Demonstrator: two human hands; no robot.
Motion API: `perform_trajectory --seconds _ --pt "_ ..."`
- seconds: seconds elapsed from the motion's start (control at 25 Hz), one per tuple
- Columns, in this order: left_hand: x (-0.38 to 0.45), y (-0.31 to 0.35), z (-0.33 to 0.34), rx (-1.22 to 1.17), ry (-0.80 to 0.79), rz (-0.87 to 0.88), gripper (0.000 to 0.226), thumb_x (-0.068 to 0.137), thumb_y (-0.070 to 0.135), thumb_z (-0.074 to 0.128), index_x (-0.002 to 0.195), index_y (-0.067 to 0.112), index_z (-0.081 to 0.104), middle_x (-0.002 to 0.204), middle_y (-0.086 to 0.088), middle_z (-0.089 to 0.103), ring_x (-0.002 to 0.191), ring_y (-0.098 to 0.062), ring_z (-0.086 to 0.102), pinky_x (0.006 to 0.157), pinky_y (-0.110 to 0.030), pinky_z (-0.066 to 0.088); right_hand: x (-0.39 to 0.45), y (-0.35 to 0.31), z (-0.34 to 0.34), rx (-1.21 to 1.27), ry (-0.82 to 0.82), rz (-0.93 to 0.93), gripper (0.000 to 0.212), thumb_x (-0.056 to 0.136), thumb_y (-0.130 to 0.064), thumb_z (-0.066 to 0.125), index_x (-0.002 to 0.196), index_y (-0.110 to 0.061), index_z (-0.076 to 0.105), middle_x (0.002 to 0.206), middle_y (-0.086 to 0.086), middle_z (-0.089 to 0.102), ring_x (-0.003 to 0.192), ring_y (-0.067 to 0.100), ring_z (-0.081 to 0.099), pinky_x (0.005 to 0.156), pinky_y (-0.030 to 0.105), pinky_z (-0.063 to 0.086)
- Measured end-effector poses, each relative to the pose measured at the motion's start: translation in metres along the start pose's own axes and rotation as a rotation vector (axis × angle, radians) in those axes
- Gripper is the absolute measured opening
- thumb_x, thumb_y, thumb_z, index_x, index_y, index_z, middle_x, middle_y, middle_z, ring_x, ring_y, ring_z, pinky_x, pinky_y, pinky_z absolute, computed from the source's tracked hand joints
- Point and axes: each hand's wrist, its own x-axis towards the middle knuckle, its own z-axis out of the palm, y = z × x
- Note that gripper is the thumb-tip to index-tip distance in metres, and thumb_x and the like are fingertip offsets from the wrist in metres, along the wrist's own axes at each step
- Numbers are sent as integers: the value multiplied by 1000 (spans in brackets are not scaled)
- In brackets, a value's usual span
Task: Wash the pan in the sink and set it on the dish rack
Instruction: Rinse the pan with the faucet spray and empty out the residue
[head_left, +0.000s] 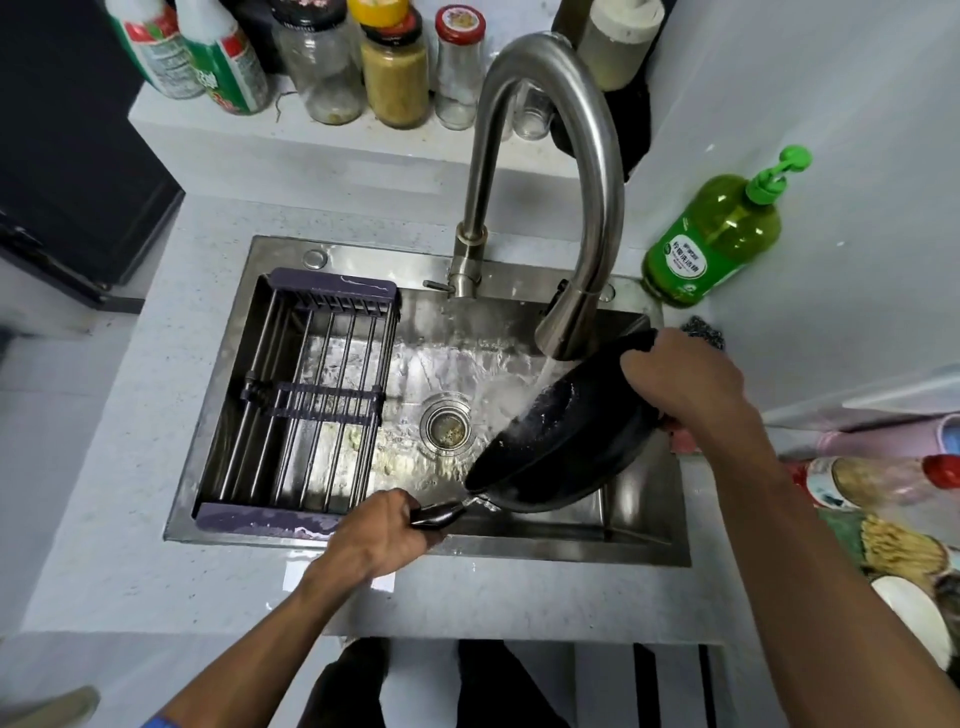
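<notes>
- Biggest risk right now, I'd say: the black pan (561, 441) is wet and tilted steeply, so it could twist out of the grip and bang into the sink (644, 540). The handle is slick and only one hand is really wrapped around it.
- The water from the faucet (576, 322) hits the pan's inner face at an angle, so splash over the sink's right edge onto the counter (130, 519) seems likely too.
- Left hand (379, 535) is curled tight around the dark handle (436, 514), near the sink's front edge.
- Right hand (680, 379) pinches the pan's far rim, fingers folded over the top edge, by the sink's right side.
- The pan itself sits above the right half of the basin, not touching the bottom as far as I can tell, open side facing left toward the drain (447, 426). Inside looks dark with white flecks, suds or droplets, hard to say which.
- The dish rack (296, 400) spans the sink's left half with nothing on it, so the move across is not yet done. Some yellowish bits sit in the basin under it.
</notes>
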Motion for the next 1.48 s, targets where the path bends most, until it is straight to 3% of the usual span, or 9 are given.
perform_trajectory --seconds 0.12,0.24,0.4,0.48,0.6,0.92,1.16,1.32,1.48 --pt "-5 8 -2 -146 -112 34 33 81 35 72 67 10 57 67 -4 59 66 -20 57 70 -26 52 4 -10 -8 -47 16 -9 46 87 -35 45 120 -6 58 126 20 61 113 38 59 91 41 45" --pt "-8 11 -2 -311 -224 -30 23 78 21 79 72 10 59 59 3 58 62 -14 55 52 -10 42 4 3 1 9 -24 -4 41 74 -33 43 105 -12 60 105 15 63 104 37 61 95 45 49" --pt "0 3 2 -239 -119 -78 49 49 59 80 72 16 68 52 13 57 61 -10 59 50 -20 38 18 59 58 398 23 51 16 63 -18 51 78 -21 57 79 4 62 82 28 64 66 34 57" --pt "2 0 1 -65 33 -80 57 50 71 74 71 18 66 57 9 63 60 -10 62 52 -23 44 15 73 90 674 -107 118 47 72 2 52 106 -29 61 94 8 66 92 30 65 76 40 61" --pt "3 6 -4 223 185 -52 55 68 73 67 65 20 53 58 7 57 55 -12 56 51 -25 41 16 73 122 771 -162 184 56 81 -4 49 135 -20 50 122 12 64 109 33 63 93 57 55" --pt "36 16 17 388 223 -121 46 83 60 62 98 16 63 83 0 67 76 -19 66 66 -26 50 12 48 137 650 -321 2 58 96 -13 57 151 -20 40 151 4 46 135 21 47 94 26 36" --pt "53 -10 32 559 221 -135 48 87 59 54 108 16 61 103 -2 66 100 -19 59 91 -32 47 -5 12 80 872 44 -307 55 91 -29 71 140 -37 47 129 -22 58 98 -6 61 67 5 44" --pt "57 -11 16 532 107 -168 46 90 53 52 115 15 59 116 -5 62 114 -24 51 94 -36 44 -12 -24 37 696 235 -486 25 85 -45 74 102 -34 60 74 -27 59 67 -4 57 55 7 35" --pt "80 55 -65 4 497 -5 37 93 36 58 124 18 57 102 -3 71 97 -24 66 84 -32 48 -6 -28 31 569 269 -456 30 81 -54 75 90 -27 64 75 -12 56 68 2 51 58 19 33"
